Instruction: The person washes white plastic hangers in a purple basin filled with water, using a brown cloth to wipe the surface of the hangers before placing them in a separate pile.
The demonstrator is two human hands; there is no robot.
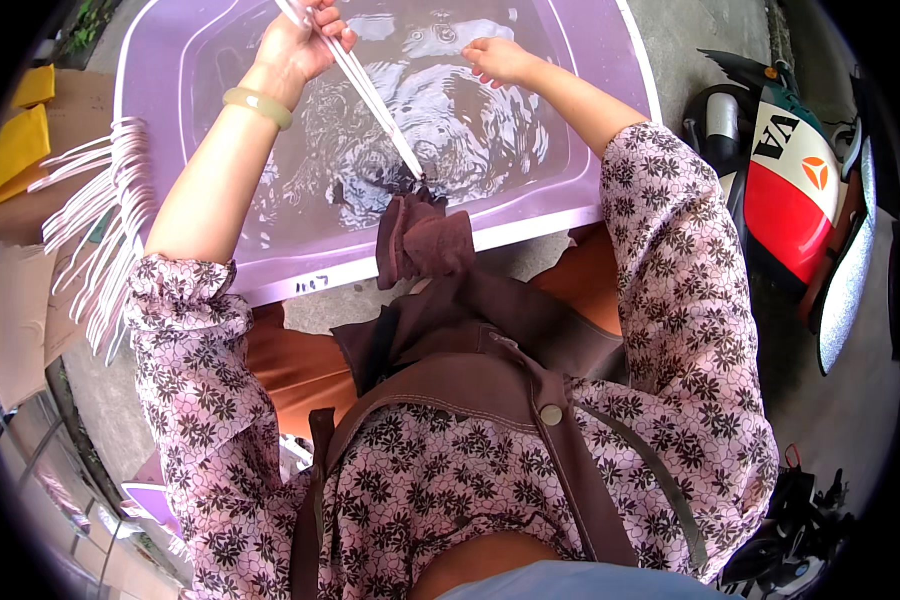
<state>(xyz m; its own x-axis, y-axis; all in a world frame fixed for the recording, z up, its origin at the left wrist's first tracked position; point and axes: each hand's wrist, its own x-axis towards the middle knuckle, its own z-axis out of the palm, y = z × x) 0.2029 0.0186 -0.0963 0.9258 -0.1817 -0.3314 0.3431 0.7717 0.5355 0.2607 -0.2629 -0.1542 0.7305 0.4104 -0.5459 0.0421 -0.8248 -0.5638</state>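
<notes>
My left hand (pixel 308 42), with a pale bangle on its wrist, is closed around white wire hangers (pixel 365 95) at the top of the view. Their long thin wires slant down over a purple plastic tub (pixel 620 190) of rippling water. The lower end meets something dark at the near rim, beside a brown cloth (pixel 422 238) draped over that rim. Above the water to the right, my right hand (pixel 498 62) has its fingers curled in, and nothing shows in them. Part of what my left hand grips lies behind the fingers.
A bunch of white hangers (pixel 105 215) hangs on the tub's left side. Cardboard (pixel 10 310) and yellow packaging (pixel 15 150) lie farther left. A red and white scooter (pixel 790 190) stands close on the right. My brown apron (pixel 450 370) covers my lap before the tub.
</notes>
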